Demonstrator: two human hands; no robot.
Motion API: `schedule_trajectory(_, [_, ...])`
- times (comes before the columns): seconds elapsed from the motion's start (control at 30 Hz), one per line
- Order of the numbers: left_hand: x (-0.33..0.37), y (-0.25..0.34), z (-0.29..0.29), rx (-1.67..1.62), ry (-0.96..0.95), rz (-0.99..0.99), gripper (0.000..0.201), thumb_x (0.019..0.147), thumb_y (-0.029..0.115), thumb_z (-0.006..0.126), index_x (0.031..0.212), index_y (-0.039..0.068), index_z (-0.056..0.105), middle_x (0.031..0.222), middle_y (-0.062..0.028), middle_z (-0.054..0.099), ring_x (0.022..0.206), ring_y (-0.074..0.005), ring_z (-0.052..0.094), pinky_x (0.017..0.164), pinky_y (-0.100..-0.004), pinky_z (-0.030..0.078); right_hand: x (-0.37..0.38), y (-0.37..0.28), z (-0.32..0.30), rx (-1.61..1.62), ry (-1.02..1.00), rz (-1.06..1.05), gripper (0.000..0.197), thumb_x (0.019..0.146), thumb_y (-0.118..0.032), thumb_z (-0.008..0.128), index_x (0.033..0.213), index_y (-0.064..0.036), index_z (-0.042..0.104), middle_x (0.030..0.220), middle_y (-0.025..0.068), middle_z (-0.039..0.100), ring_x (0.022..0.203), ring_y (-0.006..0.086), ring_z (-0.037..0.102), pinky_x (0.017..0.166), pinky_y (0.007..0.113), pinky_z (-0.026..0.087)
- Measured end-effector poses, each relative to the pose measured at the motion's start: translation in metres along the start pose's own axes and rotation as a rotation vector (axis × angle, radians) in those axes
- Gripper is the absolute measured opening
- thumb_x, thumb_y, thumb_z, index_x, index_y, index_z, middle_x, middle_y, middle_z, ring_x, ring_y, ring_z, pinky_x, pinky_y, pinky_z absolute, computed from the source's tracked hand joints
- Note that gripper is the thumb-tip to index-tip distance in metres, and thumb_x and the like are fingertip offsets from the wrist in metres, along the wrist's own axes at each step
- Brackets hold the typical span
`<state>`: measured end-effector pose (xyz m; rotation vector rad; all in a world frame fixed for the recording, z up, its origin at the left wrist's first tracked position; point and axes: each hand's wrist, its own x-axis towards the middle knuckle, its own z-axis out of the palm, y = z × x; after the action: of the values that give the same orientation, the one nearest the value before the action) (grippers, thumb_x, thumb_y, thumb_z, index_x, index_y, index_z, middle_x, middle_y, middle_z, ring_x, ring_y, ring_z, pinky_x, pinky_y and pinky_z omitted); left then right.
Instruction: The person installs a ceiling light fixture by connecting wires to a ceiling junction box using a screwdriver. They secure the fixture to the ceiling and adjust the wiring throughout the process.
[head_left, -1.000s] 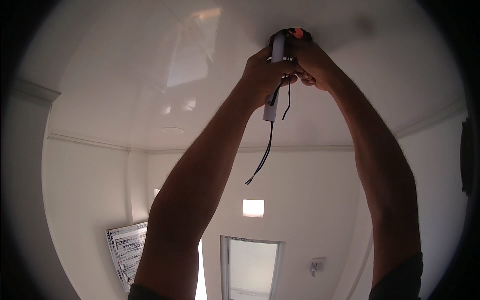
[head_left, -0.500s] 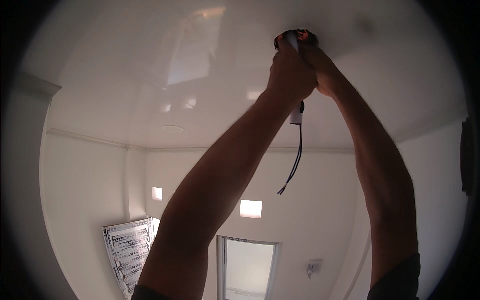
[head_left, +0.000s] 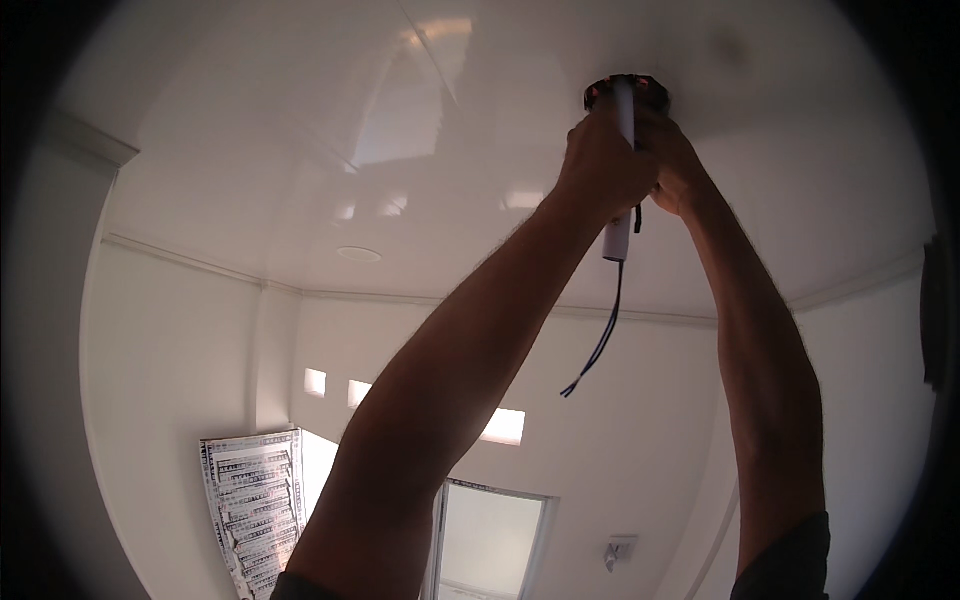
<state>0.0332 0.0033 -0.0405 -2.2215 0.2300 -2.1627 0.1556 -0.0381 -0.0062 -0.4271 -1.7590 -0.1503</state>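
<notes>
I am looking up at a white ceiling with a round dark-rimmed hole [head_left: 648, 88] in it. Both my arms reach up to that hole. My left hand [head_left: 603, 165] is closed around a slim white tube-shaped unit [head_left: 618, 238] that stands upright, its top end inside the hole. Two thin dark wires [head_left: 601, 343] hang loose from its lower end. My right hand [head_left: 678, 165] is curled against the other side of the unit just under the hole's rim; its fingertips are hidden behind the left hand.
A small round fitting [head_left: 358, 254] sits in the ceiling to the left. Below are white walls with a cornice [head_left: 180, 258], a window with slatted blinds [head_left: 250, 500], a frosted pane [head_left: 490, 545], small bright openings [head_left: 505, 427] and a wall fitting [head_left: 620, 550].
The white unit has gone from hanging below the hands to standing upright with its top in the hole. Both hands have closed in under the rim, and the wires swung right.
</notes>
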Motion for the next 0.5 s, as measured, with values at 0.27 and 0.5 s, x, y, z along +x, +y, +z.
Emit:
schedule_trajectory(0.27, [0.002, 0.002, -0.01, 0.087, -0.067, -0.009, 0.055, 0.073, 0.014, 0.068, 0.123, -0.005, 0.057, 0.082, -0.0137, 0.067, 0.07, -0.0207, 0.068, 0.06, -0.0359, 0.055, -0.004, -0.006, 0.002, -0.048, -0.019, 0.091, 0.024, 0.094, -0.01, 0.06, 0.118, -0.0123, 0.06, 0.063, -0.0034, 0.046, 0.043, 0.0051, 0.031, 0.039, 0.024, 0.022])
schedule_trajectory(0.5, [0.017, -0.003, -0.017, 0.104, -0.095, -0.065, 0.057, 0.076, 0.012, 0.069, 0.128, -0.005, 0.055, 0.081, -0.011, 0.067, 0.066, -0.0164, 0.066, 0.055, -0.0335, 0.053, -0.003, -0.005, 0.002, -0.048, -0.057, 0.075, 0.027, 0.093, -0.009, 0.056, 0.119, -0.0125, 0.06, 0.061, -0.0018, 0.044, 0.044, 0.0063, 0.031, 0.04, 0.025, 0.023])
